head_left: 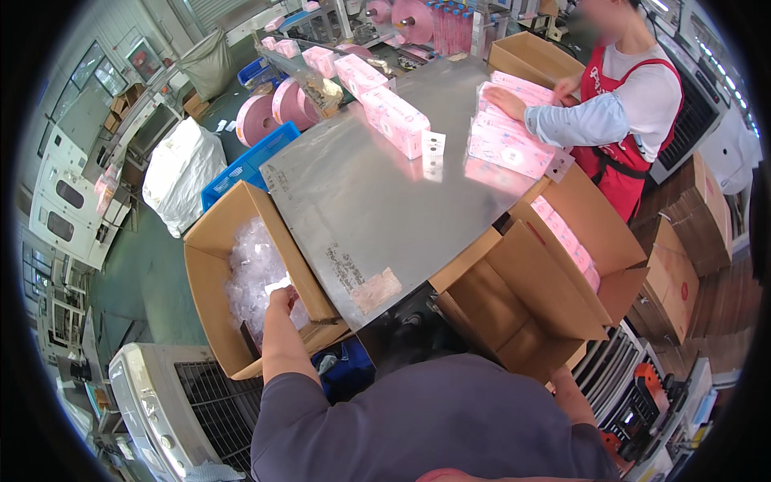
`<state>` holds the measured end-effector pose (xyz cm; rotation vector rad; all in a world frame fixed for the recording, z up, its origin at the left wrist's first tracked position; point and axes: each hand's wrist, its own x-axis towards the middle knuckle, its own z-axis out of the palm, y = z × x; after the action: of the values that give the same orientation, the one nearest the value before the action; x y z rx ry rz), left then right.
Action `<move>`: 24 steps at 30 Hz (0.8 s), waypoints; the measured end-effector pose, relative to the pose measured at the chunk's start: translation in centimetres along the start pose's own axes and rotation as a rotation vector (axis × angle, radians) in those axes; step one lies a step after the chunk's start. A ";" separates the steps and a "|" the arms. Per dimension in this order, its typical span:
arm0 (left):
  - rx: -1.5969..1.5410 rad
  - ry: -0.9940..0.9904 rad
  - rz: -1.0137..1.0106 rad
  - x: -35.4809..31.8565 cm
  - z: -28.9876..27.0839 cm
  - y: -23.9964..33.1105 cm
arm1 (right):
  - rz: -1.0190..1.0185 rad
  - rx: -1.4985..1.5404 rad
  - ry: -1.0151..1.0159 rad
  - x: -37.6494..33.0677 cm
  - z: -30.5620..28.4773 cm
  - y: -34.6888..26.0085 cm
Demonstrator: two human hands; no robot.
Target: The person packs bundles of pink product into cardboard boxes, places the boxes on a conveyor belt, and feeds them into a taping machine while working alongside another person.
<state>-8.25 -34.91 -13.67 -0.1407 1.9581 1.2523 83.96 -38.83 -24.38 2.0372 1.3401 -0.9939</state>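
My left hand [283, 298] reaches into an open cardboard box [205, 269] at the left of the metal table. Its fingers are closed on a small white piece [278, 284], whose kind I cannot make out. Around it lie many clear, crumpled-looking plastic pieces [250, 259]. My right forearm [572, 398] hangs low at the right, beside an open cardboard box [514, 309]. The fingers of my right hand are hidden by that box's edge. Behind this box, another one holds a row of pink packs [566, 241].
Pink wrapped packs [393, 120] stand in a line running onto the metal table [353, 209]. Across it, a co-worker in a red apron [618, 161] rests hands on flat pink packs [510, 140]. A blue crate [249, 165] and a white sack [186, 177] are at the left.
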 end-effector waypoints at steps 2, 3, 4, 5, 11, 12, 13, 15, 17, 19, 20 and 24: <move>-0.025 -0.055 0.016 0.6 -1.3 0.2 | -0.057 -0.009 -0.031 -0.5 -0.5 -0.9; -0.084 -0.063 -0.037 0.7 -1.6 -0.3 | -0.035 -0.053 -0.045 -0.4 -0.6 -0.4; -0.145 -0.073 -0.084 0.3 -1.9 0.1 | -0.013 -0.091 -0.057 0.1 -0.4 0.5; -0.209 -0.078 -0.132 -0.4 -2.5 0.1 | 0.026 -0.159 -0.066 0.8 -0.1 1.0; -0.485 -0.325 0.044 -6.3 -5.8 2.9 | -0.122 -0.154 0.005 -2.1 -0.3 -0.1; -0.496 -0.384 0.069 -7.4 -5.7 3.6 | -0.191 -0.229 0.011 -2.4 -0.4 -0.5; -0.509 -0.465 0.080 -8.7 -4.0 4.2 | -0.249 -0.309 0.029 -2.4 -0.5 -0.3; -0.427 -0.617 0.148 -13.0 2.4 5.3 | -0.373 -0.427 0.147 -2.1 -0.1 0.1; -0.301 -0.716 0.198 -19.1 9.5 5.0 | -0.368 -0.372 0.183 -1.6 -0.1 0.0; -0.032 -0.900 0.267 -24.7 17.4 3.0 | -0.122 -0.153 0.175 -2.4 -0.4 -1.1; 0.162 -0.942 0.284 -28.8 21.8 2.2 | -0.099 -0.125 0.199 -2.5 -0.4 -0.9; 0.721 -1.443 0.116 -38.7 31.3 -5.7 | 0.025 0.030 0.172 -2.8 0.0 -1.1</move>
<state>38.25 -24.32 1.74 0.9741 0.9568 0.3223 82.26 -39.96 -22.12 2.1986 1.3897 -0.8483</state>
